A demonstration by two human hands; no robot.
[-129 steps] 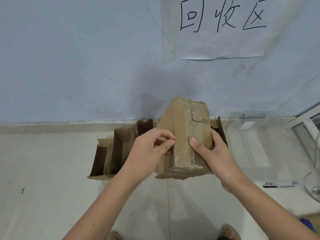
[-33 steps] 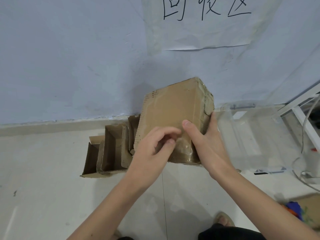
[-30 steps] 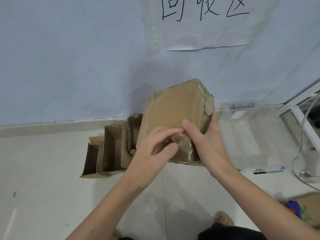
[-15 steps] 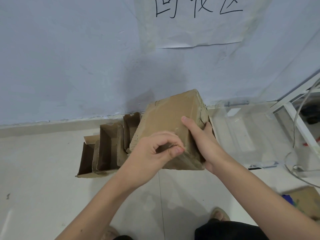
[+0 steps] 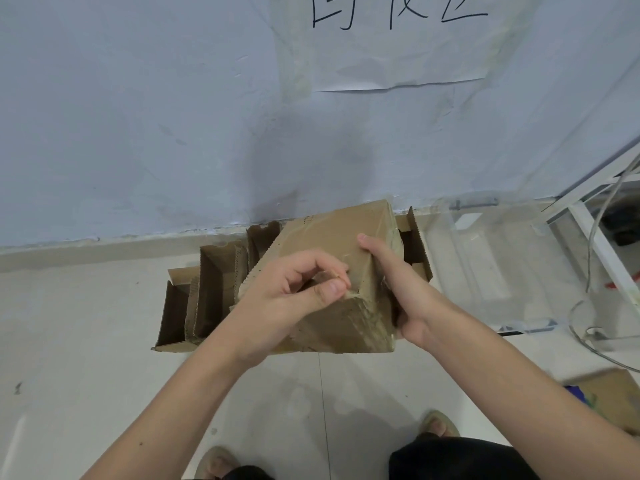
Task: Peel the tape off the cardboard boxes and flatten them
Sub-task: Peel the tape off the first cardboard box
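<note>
Pinching probably tape, left hand hides box.

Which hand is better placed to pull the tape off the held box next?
Left. The left hand already pinches at the tape on the cardboard box at its near corner, while the right hand grips the box's side, steadying it.

A white paper sign with black handwritten characters hangs on the pale blue wall. A clear plastic bin sits on the light tiled floor against the wall, with a white metal frame and grey cables just beside it at the right.
</note>
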